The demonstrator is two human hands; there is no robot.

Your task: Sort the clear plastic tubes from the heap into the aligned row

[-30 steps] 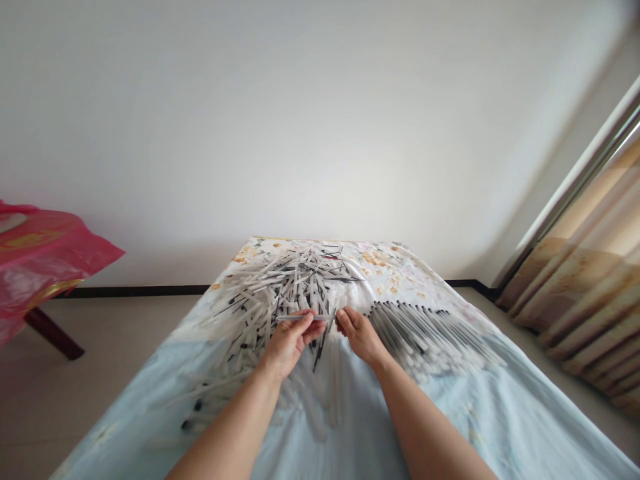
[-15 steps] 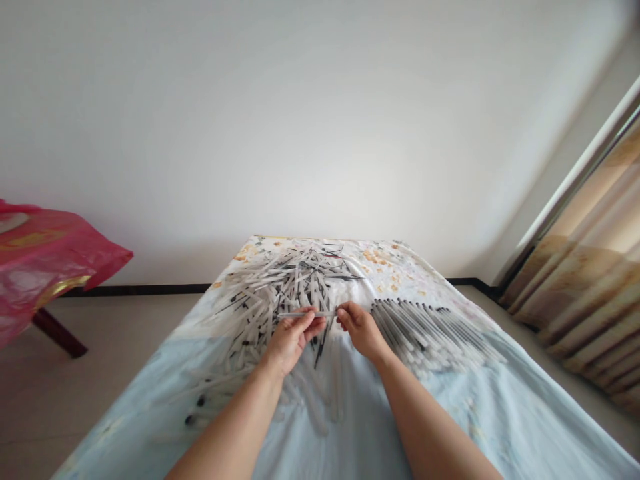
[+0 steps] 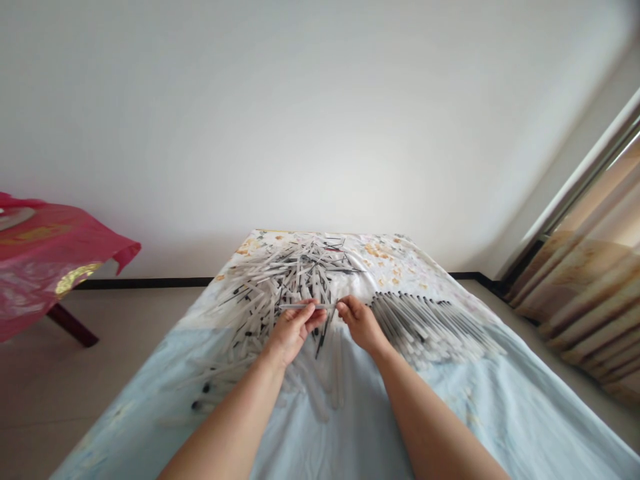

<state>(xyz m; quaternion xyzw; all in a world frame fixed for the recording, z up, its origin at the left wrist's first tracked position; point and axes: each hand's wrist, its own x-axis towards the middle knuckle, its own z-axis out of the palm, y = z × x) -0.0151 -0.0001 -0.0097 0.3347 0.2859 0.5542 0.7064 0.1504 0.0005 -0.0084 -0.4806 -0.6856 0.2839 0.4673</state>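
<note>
My left hand (image 3: 295,327) is closed in a pinch on a slim white pen barrel (image 3: 293,307) that lies level across the fingertips. My right hand (image 3: 357,320) is closed at the barrel's right end, pinching a thin dark piece (image 3: 335,305) in line with it; it looks like a pen refill, but the fingers hide most of it. Under and beyond the hands spreads a loose heap of white pen parts and thin black sticks (image 3: 300,267). Just right of my right hand, pens with black ends (image 3: 425,327) lie side by side in a slanting row.
A table with a white and light blue flowered cloth (image 3: 370,420) carries everything, its far edge near a plain wall (image 3: 320,133). Left stands another table under a red plastic cover (image 3: 75,233). A patterned curtain (image 3: 590,293) hangs at the right.
The view has shifted slightly. A small gap with a thin dark piece now shows between the barrel and my right fingers, which were nearer the barrel's end before.
</note>
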